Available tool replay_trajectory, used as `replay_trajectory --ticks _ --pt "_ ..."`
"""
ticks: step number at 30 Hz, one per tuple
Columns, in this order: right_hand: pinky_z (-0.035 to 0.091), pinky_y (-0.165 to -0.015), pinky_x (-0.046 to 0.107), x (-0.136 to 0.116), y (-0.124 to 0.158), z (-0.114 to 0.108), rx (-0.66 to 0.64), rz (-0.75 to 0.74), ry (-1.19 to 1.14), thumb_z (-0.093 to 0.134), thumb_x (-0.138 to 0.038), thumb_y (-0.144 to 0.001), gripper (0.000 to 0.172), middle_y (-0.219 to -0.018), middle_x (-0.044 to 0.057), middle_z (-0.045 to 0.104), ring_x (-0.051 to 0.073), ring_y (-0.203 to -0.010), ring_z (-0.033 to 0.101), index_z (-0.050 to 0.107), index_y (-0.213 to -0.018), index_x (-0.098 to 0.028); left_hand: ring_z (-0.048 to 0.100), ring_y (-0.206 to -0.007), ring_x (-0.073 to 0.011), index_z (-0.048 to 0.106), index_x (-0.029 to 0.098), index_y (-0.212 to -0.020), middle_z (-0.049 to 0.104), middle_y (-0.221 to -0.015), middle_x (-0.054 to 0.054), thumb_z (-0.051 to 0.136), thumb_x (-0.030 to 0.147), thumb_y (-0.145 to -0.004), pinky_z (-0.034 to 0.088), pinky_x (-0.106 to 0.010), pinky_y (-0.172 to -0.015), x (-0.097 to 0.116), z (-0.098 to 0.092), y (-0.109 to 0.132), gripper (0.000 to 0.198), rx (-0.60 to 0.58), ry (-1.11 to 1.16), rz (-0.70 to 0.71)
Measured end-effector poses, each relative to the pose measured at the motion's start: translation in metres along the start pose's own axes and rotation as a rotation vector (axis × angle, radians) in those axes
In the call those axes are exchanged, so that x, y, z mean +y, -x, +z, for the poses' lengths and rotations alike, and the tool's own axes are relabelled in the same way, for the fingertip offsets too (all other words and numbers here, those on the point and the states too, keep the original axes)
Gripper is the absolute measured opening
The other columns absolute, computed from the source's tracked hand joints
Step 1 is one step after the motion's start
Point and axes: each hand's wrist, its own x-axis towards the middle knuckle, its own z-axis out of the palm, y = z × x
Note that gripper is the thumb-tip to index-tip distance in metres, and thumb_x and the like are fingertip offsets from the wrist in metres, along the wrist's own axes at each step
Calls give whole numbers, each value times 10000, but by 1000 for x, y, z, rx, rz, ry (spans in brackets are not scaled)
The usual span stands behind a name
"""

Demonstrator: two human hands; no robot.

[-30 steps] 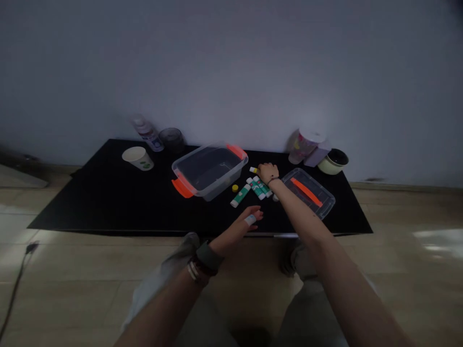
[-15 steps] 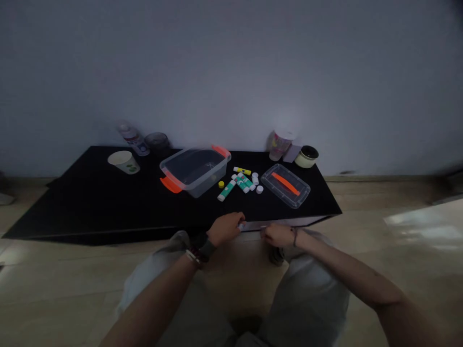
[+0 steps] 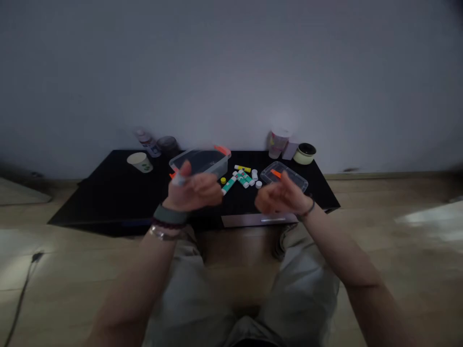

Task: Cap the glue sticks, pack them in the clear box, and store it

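Observation:
My left hand point(image 3: 195, 192) is raised in front of the clear plastic box point(image 3: 217, 168), blurred by motion. Its thumb sticks up apart from loosely curled fingers, with a pale patch near the thumb's base. My right hand point(image 3: 280, 196) hovers before the clear lid with an orange handle point(image 3: 294, 179), thumb likewise up and fingers loosely bent. Nothing shows in either hand. Between them on the black table lie several green-and-white glue sticks point(image 3: 229, 185), a yellow glue stick point(image 3: 242, 168), a yellow cap point(image 3: 223, 180) and white caps point(image 3: 258, 184).
A paper cup point(image 3: 140, 163) lies tipped on the left, near a spray can point(image 3: 148, 143) and a dark bowl point(image 3: 168, 144). Along the back right stand a plastic cup point(image 3: 278, 144) and a cream pot point(image 3: 305, 154). A pale drawer front point(image 3: 246, 220) faces my knees.
Both hands have left the table's front edge and risen, the left one moving further left. Their thumbs now point up. The view has shifted slightly; the objects on the table look unmoved.

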Motion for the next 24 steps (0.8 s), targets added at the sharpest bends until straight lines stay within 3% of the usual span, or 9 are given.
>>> replay_trajectory --ticks 3,7,14,24 --pt "334 -455 238 -10 -28 -35 307 -114 -198 97 -838 -886 697 -523 -52 291 106 -479 303 305 -603 -236 244 -439 -101 263 222 -534 191 -500 46 228 842 -858 286 -263 -451 3 -29 -27 700 340 98 62" --pt "202 -393 216 11 -54 -72 499 3 -361 113 -886 -842 694 -489 -73 197 90 -425 158 225 -598 -246 233 -445 -101 270 226 -544 229 -498 36 84 817 -880 265 -265 -438 -27 -64 -53 706 509 170 -77" --pt "153 -382 207 73 -50 -86 502 155 -496 135 -918 -803 702 -488 -76 178 90 -434 106 170 -619 -241 241 -417 -100 277 236 -542 260 -472 32 50 879 -805 245 -262 -406 -78 -93 -51 731 462 307 -248" --pt "141 -399 219 94 -37 -85 523 134 -560 92 -929 -779 714 -493 -72 164 96 -468 65 151 -616 -236 193 -419 -95 264 235 -543 211 -491 49 48 887 -790 204 -247 -407 -91 -98 -49 730 437 337 -306"
